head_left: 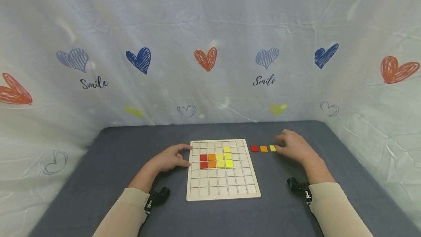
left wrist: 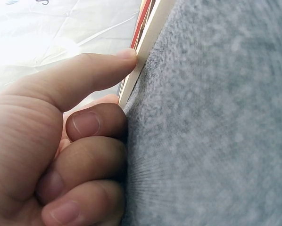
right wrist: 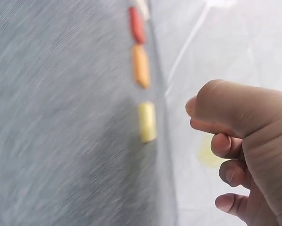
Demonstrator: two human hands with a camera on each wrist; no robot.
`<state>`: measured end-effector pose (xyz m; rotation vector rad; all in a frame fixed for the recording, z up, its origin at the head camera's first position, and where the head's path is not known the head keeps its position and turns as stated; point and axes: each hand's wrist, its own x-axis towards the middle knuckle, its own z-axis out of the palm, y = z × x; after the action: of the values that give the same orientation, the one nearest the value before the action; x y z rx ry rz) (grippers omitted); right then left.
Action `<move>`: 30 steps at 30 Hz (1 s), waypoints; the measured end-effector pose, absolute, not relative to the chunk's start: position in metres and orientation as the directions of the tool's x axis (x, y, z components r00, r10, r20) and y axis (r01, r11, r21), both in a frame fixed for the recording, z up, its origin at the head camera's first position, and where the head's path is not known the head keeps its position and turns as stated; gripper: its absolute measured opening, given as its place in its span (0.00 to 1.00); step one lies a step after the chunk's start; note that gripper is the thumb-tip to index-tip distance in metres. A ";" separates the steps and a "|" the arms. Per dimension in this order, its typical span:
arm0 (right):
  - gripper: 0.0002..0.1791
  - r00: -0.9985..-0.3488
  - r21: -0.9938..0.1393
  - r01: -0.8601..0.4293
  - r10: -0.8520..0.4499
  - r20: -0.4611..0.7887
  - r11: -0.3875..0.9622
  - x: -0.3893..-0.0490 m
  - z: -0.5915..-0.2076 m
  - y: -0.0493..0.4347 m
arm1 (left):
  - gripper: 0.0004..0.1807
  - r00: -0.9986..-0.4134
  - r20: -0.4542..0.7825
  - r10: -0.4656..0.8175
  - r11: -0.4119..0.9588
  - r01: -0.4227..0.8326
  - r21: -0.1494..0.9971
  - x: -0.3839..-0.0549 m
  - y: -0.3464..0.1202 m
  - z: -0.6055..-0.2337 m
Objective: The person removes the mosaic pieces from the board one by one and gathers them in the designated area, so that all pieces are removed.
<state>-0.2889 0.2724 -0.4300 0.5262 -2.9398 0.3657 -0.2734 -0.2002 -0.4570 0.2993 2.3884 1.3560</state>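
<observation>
My left hand [head_left: 169, 159] rests at the left edge of a pale wooden grid board [head_left: 223, 192]. Its thumb and index finger touch the rim, while the other fingers are curled under, as the left wrist view shows. On the board lie two red tiles [head_left: 203, 164], two orange tiles [head_left: 212, 164] and several yellow tiles [head_left: 228, 163]. Right of the board sit a red piece [head_left: 254, 149], an orange piece [head_left: 264, 149] and a yellow piece [head_left: 272, 148] in a row. Beside the yellow one hovers my right hand [head_left: 296, 148], thumb and index finger bent, nothing visibly held.
A dark grey cloth [head_left: 138, 207] covers the table. Behind it hangs a white curtain [head_left: 230, 94] printed with hearts and lettering. Black devices are strapped at the left wrist [head_left: 157, 197] and right wrist [head_left: 299, 187].
</observation>
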 end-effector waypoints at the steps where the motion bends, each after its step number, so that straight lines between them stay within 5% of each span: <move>1: 0.20 -0.932 -0.226 -0.352 -0.316 0.181 0.908 -0.289 -0.427 0.270 | 0.39 -0.906 -0.217 0.363 0.513 0.000 0.859 -0.273 -0.200 -0.457; 18: 0.21 -0.911 -0.438 -0.410 -0.332 0.246 0.800 -0.275 -0.394 0.199 | 0.38 -0.909 -0.215 0.356 0.534 0.009 0.846 -0.275 -0.201 -0.457; 30: 0.20 -0.853 -0.443 -0.520 -0.470 0.226 0.731 -0.276 -0.412 0.150 | 0.39 -0.912 -0.219 0.348 0.526 -0.003 0.850 -0.272 -0.200 -0.456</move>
<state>-0.2763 0.1497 -0.4122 0.8112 -2.8298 0.7696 -0.2717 -0.1998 -0.4558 0.2849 2.4073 1.3422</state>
